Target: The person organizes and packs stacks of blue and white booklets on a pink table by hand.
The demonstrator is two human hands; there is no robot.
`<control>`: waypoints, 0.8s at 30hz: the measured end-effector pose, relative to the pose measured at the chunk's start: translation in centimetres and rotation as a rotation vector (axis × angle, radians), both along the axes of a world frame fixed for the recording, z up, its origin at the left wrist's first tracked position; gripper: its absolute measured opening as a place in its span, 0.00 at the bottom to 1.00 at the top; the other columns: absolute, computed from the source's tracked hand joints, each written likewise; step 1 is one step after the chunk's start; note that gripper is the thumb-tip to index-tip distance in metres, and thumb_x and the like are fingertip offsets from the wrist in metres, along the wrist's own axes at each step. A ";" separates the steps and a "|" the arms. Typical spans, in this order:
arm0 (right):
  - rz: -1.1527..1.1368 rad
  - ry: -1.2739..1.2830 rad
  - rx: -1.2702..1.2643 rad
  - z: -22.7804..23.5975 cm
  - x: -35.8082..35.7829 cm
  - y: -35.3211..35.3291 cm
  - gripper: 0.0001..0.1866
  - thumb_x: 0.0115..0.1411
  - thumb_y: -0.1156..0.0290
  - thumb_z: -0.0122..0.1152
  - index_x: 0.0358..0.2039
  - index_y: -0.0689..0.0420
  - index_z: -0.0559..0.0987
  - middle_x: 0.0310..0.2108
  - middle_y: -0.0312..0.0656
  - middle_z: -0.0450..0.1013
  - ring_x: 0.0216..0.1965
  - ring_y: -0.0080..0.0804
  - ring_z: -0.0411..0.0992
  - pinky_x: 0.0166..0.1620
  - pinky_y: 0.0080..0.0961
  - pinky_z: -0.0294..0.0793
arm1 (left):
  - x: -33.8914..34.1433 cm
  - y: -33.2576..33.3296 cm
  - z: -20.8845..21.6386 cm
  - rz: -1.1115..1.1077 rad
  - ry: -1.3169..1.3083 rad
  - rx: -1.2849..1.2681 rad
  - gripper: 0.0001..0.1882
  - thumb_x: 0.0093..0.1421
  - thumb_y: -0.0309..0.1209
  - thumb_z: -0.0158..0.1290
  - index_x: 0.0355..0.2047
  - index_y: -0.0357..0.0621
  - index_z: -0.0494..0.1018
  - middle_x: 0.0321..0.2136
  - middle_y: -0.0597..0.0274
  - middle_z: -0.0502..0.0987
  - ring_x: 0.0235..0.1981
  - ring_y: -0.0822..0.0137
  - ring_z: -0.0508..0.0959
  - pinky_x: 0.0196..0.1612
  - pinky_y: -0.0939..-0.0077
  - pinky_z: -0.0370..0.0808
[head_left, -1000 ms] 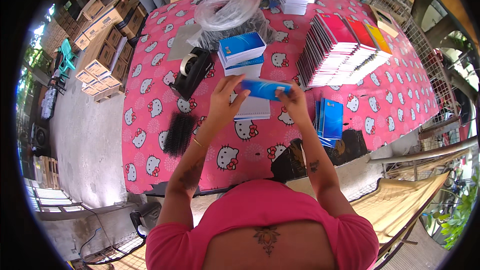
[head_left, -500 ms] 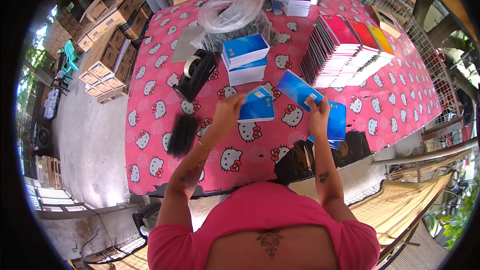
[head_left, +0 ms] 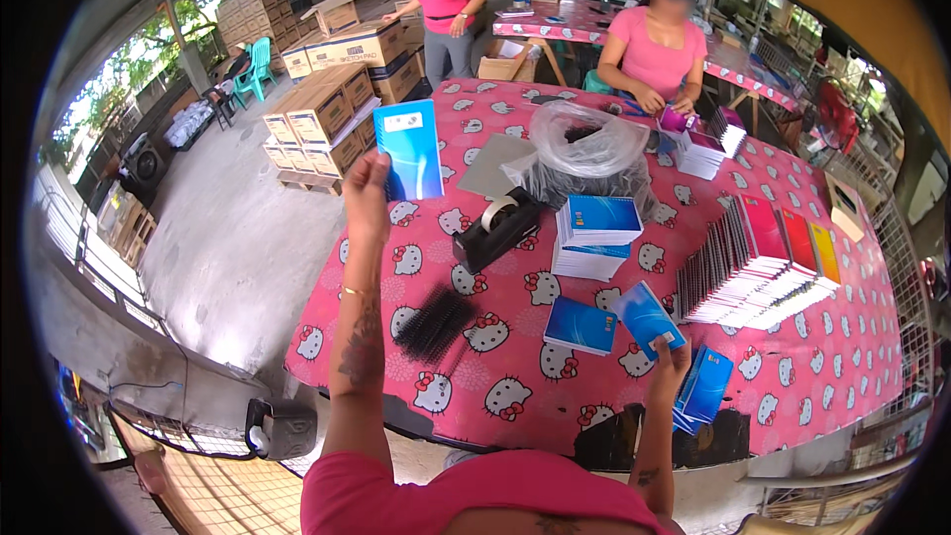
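Raised out over the table's left side, my left hand (head_left: 367,186) grips a thin blue notebook (head_left: 412,154) by its lower left edge, its face with a white label strip toward me. My right hand (head_left: 671,365) pinches the lower end of another blue notebook (head_left: 646,315), tilted above the tabletop. A blue notebook (head_left: 581,325) lies flat just left of it. Under and beside my right wrist, several blue notebooks (head_left: 705,383) lie overlapping. Behind these stands a stack of blue-covered notebooks (head_left: 598,223).
A black tape dispenser (head_left: 498,230) and a bundle of black binding coils (head_left: 436,325) lie left on the pink table (head_left: 510,398). Farther back is a clear plastic bag (head_left: 584,163). Spiral notebooks (head_left: 758,263) are piled right. A co-worker (head_left: 659,50) sits opposite; cartons (head_left: 322,114) stand left.
My left hand has risen from the flat notebook toward the left, now holding a blue notebook up. My right hand keeps its notebook. The view has tilted up and turned left.
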State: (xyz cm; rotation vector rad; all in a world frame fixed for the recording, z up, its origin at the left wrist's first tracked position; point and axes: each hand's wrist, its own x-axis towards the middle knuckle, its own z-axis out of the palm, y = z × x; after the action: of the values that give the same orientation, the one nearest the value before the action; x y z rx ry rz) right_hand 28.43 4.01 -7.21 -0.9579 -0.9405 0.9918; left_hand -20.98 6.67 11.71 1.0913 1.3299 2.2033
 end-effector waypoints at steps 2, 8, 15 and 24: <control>0.006 0.024 0.013 0.7 -0.8 0.2 0.06 0.62 0.73 0.63 0.38 0.57 0.76 0.34 0.32 0.74 0.35 0.18 0.70 0.41 0.19 0.69 | -1.4 -0.1 1.1 0.086 0.030 -0.012 0.12 0.67 0.30 0.53 0.43 0.32 0.77 0.34 0.66 0.79 0.34 0.79 0.73 0.40 0.84 0.70; -0.019 0.026 0.019 2.1 -1.5 0.3 0.06 0.62 0.74 0.62 0.38 0.57 0.75 0.34 0.33 0.74 0.36 0.19 0.70 0.42 0.20 0.68 | 0.6 1.0 4.6 0.832 0.719 0.166 0.09 0.65 0.27 0.54 0.44 0.39 0.78 0.38 0.58 0.80 0.38 0.64 0.79 0.43 0.72 0.75; -0.015 0.023 0.000 1.6 -0.6 -0.6 0.06 0.62 0.74 0.62 0.38 0.57 0.75 0.34 0.33 0.74 0.36 0.19 0.70 0.42 0.20 0.68 | -3.4 3.6 -1.5 0.764 0.788 -0.327 0.10 0.63 0.28 0.52 0.44 0.41 0.78 0.35 0.53 0.80 0.32 0.48 0.79 0.39 0.58 0.75; -0.023 -0.041 0.044 1.3 -0.7 -0.7 0.06 0.61 0.75 0.63 0.37 0.58 0.75 0.33 0.33 0.73 0.35 0.17 0.69 0.41 0.18 0.68 | -3.9 4.5 -9.5 0.846 1.028 -0.430 0.07 0.63 0.29 0.50 0.39 0.46 0.76 0.31 0.50 0.79 0.27 0.46 0.79 0.28 0.54 0.76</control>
State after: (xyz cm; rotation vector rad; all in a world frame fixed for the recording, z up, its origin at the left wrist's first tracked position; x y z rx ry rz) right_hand 27.78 3.32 -5.95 -0.9535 -0.9798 0.9318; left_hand -24.88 11.18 2.22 1.7760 2.9654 1.5414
